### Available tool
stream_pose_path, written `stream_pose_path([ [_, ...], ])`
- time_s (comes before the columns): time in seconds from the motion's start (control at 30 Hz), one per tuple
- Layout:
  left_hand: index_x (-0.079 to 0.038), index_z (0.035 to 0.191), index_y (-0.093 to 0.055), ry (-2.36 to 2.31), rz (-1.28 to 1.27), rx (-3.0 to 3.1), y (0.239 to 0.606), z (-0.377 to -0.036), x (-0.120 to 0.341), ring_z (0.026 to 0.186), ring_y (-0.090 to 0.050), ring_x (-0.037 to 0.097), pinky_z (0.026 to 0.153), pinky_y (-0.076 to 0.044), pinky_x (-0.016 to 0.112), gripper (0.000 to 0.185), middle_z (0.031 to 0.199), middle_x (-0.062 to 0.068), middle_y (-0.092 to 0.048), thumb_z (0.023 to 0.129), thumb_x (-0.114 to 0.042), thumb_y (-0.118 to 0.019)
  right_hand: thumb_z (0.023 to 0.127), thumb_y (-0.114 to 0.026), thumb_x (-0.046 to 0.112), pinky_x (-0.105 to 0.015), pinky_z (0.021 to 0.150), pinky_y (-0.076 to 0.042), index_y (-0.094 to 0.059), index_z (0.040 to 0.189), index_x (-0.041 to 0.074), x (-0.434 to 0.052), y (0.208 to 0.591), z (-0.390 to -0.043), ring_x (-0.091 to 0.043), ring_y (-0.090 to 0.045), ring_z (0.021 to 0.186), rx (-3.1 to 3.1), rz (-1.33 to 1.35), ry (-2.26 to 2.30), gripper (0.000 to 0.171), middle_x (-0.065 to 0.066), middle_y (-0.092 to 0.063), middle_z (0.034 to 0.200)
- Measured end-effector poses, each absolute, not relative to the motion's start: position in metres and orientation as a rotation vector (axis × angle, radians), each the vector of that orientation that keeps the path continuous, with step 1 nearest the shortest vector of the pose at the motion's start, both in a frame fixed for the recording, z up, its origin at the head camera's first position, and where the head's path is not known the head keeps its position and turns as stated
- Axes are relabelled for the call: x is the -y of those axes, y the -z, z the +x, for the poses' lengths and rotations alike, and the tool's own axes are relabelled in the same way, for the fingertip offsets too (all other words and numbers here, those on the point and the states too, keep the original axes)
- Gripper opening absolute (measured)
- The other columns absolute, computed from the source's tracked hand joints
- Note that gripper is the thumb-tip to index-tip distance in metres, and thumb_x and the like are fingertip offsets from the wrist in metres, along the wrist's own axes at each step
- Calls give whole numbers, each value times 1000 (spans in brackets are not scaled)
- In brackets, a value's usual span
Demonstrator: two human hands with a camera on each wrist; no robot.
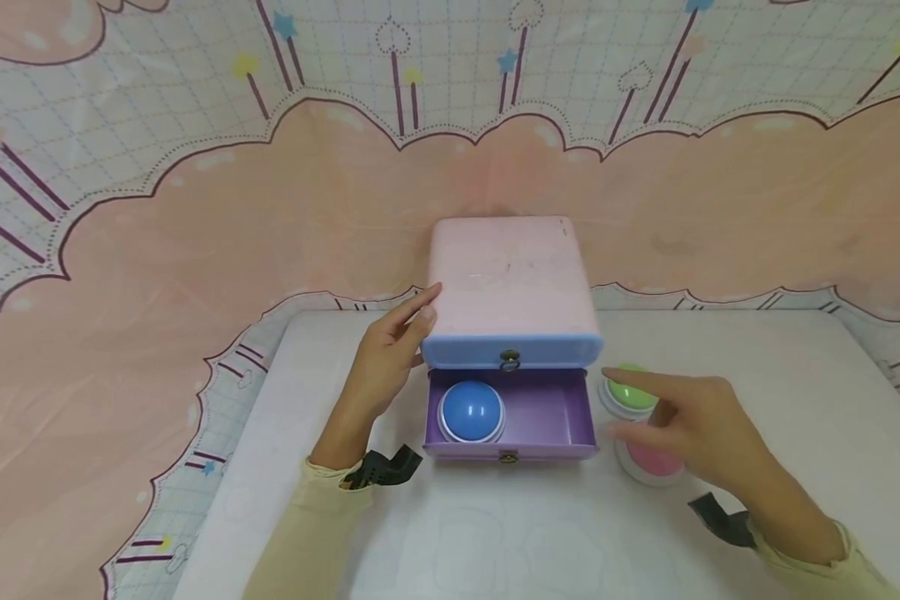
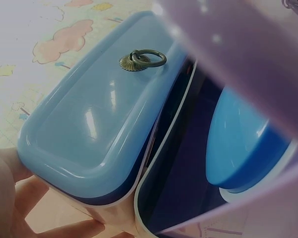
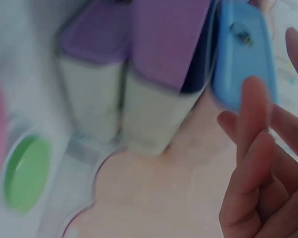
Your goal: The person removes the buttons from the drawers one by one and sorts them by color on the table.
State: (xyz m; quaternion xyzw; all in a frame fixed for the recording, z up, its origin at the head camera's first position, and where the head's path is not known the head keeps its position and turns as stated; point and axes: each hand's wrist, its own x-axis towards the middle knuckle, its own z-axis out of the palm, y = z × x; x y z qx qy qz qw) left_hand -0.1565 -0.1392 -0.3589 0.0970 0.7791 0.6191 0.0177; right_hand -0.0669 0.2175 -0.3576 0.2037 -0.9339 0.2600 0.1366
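A small drawer cabinet [image 1: 510, 275] with a pink top and a blue upper drawer front [image 2: 97, 109] stands on the table. Beneath that front, a purple drawer [image 1: 551, 412] is pulled out. Inside it, on the left, sits a blue dome [image 1: 472, 411] with a white rim. My left hand [image 1: 386, 358] rests against the cabinet's left side, fingers extended. My right hand [image 1: 708, 425] hovers right of the drawer, holding nothing, with thumb and index finger apart. Below it are a green dome [image 1: 630, 390] and a pink dome [image 1: 652, 461], the pink one partly hidden by the hand.
A white table [image 1: 495, 533] lies under everything. Behind it hangs a patterned cloth [image 1: 345, 208] in peach and white. Metal ring pulls [image 1: 509, 360] hang on the drawer fronts. Another purple drawer front [image 3: 97, 37] shows in the right wrist view, lower on the cabinet.
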Motion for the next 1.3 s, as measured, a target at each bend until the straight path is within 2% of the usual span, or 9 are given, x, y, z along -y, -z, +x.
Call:
stream_pose_path([
  [0.13, -42, 147, -53, -1906, 297, -2435, 359, -157, 139, 141, -51, 28, 95, -57, 52, 44, 160, -8, -44, 104, -49, -55, 66, -96, 33, -11, 54, -48, -77, 121, 18, -192, 355, -73, 5, -61, 62, 2571, 734, -790, 60, 10, -75, 80],
  [0.23, -43, 147, -53, -1906, 289, -2434, 359, -157, 139, 141, -52, 28, 95, -57, 52, 44, 159, -10, -44, 104, -49, -55, 67, -95, 35, -14, 60, -53, -77, 121, 19, -174, 355, -77, -1, -66, 69, 2564, 796, -824, 58, 6, -78, 89],
  [0.37, -44, 146, -53, -1903, 288, -2435, 359, -157, 140, 140, -53, 28, 95, -58, 51, 43, 159, -10, -44, 104, -49, -55, 70, -92, 44, -17, 58, -50, -77, 122, 24, -153, 355, -81, -2, -57, 67, 2624, 821, -831, 58, 12, -74, 86],
  [0.47, -45, 146, -54, -1900, 290, -2437, 359, -157, 140, 140, -53, 28, 95, -58, 51, 43, 159, -10, -44, 103, -50, -55, 71, -91, 48, -19, 59, -49, -76, 123, 24, -138, 356, -85, -3, -56, 67, 2663, 843, -846, 58, 10, -77, 94],
  [0.53, -46, 145, -54, -1899, 282, -2439, 359, -156, 140, 140, -53, 26, 95, -58, 50, 43, 159, -11, -45, 103, -51, -55, 72, -90, 48, -22, 65, -55, -77, 122, 23, -129, 359, -87, -7, -63, 73, 2678, 859, -888, 58, 8, -78, 104],
  [0.63, -44, 145, -55, -1914, 291, -2426, 359, -157, 140, 139, -54, 27, 95, -58, 50, 43, 159, -10, -45, 103, -51, -55, 75, -89, 47, -32, 81, -62, -76, 123, 21, -116, 362, -91, -12, -72, 90, 2700, 889, -927, 56, 5, -77, 117],
  [0.8, -41, 146, -55, -1934, 317, -2401, 359, -157, 141, 137, -55, 27, 95, -58, 50, 43, 159, -8, -45, 103, -49, -55, 80, -84, 50, -40, 95, -59, -75, 125, 20, -101, 369, -96, -13, -71, 107, 2722, 924, -917, 55, 5, -75, 121],
  [1.13, -39, 147, -55, -1950, 314, -2377, 358, -157, 141, 133, -59, 26, 95, -58, 49, 43, 158, -7, -46, 104, -46, -56, 83, -83, 49, -43, 102, -56, -72, 131, 22, -79, 372, -106, -18, -68, 115, 2838, 901, -886, 56, 1, -72, 129],
  [1.3, -39, 146, -55, -1953, 312, -2370, 358, -157, 141, 133, -58, 26, 95, -58, 49, 43, 158, -7, -46, 104, -45, -56, 79, -86, 46, -44, 103, -55, -69, 134, 24, -75, 373, -111, -20, -66, 120, 2898, 911, -819, 62, 0, -70, 133],
])
